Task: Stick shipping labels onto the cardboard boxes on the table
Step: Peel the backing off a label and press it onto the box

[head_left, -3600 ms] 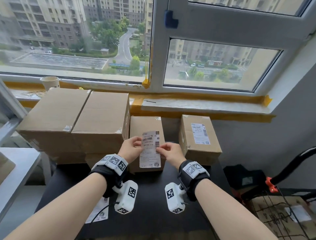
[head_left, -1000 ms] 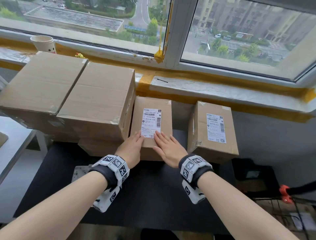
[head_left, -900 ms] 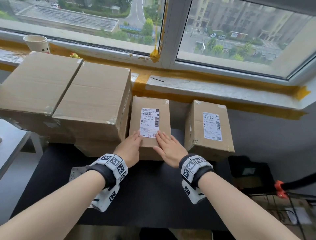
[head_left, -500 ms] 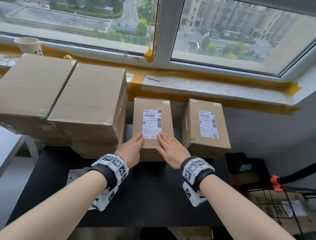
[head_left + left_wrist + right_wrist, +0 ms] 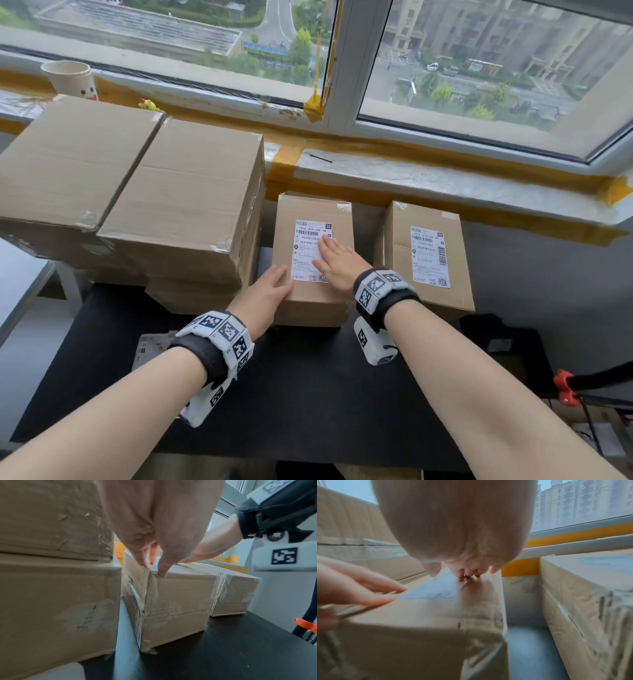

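Note:
A small cardboard box [image 5: 313, 301] stands mid-table with a white shipping label [image 5: 305, 251] stuck on its top. My right hand [image 5: 330, 253] lies flat on the label's right half with straight fingers; in the right wrist view its fingertips [image 5: 462, 570] press on the label [image 5: 435, 590]. At the box's near left corner rests my left hand [image 5: 279, 279], and the left wrist view shows its fingertips [image 5: 150, 563] on that corner of the box [image 5: 171, 599]. To the right, a second small box [image 5: 428, 298] carries its own label [image 5: 430, 255].
Large unlabelled boxes [image 5: 185, 205] are stacked at the left, tight against the middle box. A sheet of label paper [image 5: 149, 346] lies on the black table [image 5: 308, 394] under my left wrist. A paper cup [image 5: 70, 78] sits on the sill. A black bar with an orange clip [image 5: 565, 387] is at right.
My right hand has slid forward from the label's bottom edge up over its right half. The left hand has stayed at the box's near left corner.

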Action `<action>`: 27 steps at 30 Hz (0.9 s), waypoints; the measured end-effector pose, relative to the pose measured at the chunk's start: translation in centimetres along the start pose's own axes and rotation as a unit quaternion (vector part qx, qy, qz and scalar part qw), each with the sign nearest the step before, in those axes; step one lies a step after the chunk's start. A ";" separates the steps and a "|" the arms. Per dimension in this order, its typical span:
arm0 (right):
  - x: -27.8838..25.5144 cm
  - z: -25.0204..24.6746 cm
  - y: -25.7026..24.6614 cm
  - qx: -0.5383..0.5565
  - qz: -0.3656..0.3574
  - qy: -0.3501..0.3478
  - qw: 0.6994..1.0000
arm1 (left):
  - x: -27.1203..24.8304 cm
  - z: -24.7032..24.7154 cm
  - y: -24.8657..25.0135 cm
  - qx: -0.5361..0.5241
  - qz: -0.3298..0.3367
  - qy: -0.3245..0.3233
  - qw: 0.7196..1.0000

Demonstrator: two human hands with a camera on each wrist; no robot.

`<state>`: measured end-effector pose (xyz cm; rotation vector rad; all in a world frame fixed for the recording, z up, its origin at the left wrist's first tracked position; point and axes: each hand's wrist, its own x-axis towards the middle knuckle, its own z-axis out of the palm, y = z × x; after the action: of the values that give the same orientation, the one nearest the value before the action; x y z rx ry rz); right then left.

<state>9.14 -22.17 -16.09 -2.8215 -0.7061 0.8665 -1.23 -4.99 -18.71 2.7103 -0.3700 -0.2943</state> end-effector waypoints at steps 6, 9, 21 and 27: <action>2.7 -2.1 0.7 -0.014 0.022 0.002 1.000 | 0.0 -0.7 -0.2 -0.020 -0.021 -0.011 1.000; 3.7 -2.5 -0.3 -0.017 -0.004 -0.002 1.000 | 0.2 -0.6 -0.5 -0.030 -0.023 -0.019 0.999; -0.3 0.6 -2.9 0.006 -0.091 -0.016 0.996 | 0.0 -1.0 -0.1 -0.066 -0.070 -0.004 0.995; -4.2 4.0 -3.6 0.031 -0.110 0.003 0.993 | -0.4 -1.3 0.5 -0.062 -0.075 -0.010 0.995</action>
<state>2.41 -21.10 -16.48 -2.6273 -0.9484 0.8266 -1.32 -4.83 -17.27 2.6178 -0.1491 -0.3727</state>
